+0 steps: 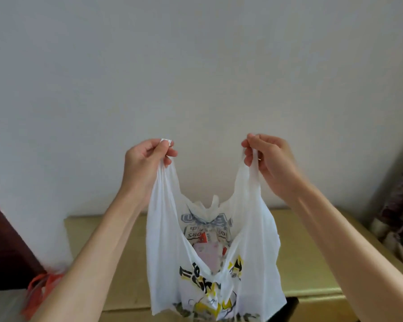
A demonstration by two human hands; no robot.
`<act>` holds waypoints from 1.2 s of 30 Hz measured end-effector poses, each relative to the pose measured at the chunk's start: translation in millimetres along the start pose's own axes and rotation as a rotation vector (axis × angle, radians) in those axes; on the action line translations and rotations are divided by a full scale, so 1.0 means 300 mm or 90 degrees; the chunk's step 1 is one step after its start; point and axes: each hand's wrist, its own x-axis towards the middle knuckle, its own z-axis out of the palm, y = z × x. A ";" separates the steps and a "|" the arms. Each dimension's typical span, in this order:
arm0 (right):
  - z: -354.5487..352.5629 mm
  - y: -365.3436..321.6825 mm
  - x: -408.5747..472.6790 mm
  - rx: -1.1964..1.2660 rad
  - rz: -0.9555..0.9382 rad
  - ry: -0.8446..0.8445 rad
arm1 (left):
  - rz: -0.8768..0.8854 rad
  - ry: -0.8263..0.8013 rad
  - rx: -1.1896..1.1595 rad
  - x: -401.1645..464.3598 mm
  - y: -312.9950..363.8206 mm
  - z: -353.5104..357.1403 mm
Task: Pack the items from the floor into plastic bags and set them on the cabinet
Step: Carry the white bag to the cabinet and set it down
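Note:
A white plastic bag (249, 256) with yellow and black print hangs in the air in front of me, its mouth spread apart. My left hand (144, 159) pinches the left handle and my right hand (268, 156) pinches the right handle, both raised above the cabinet. Inside the bag I see packed items (207, 238): a pink packet, something red, and printed wrappers. The bag's lower part hangs before the tan cabinet top (126, 231).
A pale wall fills the view behind the cabinet. An orange plastic bag (42, 289) lies low at the left beside dark wood furniture (5, 247). A patterned cloth (398, 219) sits at the right edge.

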 end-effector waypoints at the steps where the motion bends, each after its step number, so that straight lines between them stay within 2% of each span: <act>1: 0.016 0.007 0.066 0.014 -0.002 0.015 | 0.001 -0.004 -0.002 0.073 -0.017 0.001; 4: 0.042 0.036 0.235 0.039 -0.003 0.050 | 0.002 -0.023 0.004 0.260 -0.068 0.005; 10: 0.056 0.141 0.480 -0.012 0.039 0.094 | -0.023 -0.057 0.025 0.522 -0.205 0.030; 17: 0.070 0.236 0.706 -0.059 0.095 0.112 | -0.048 -0.037 0.064 0.718 -0.344 0.042; 28: -0.024 0.444 0.845 -0.058 0.157 0.111 | -0.086 -0.044 0.130 0.810 -0.497 0.075; 31: -0.058 0.468 0.840 -0.079 0.151 0.086 | -0.094 -0.003 0.137 0.801 -0.527 0.077; 36: -0.113 0.474 0.841 -0.120 0.149 0.066 | -0.110 -0.006 0.195 0.779 -0.535 0.075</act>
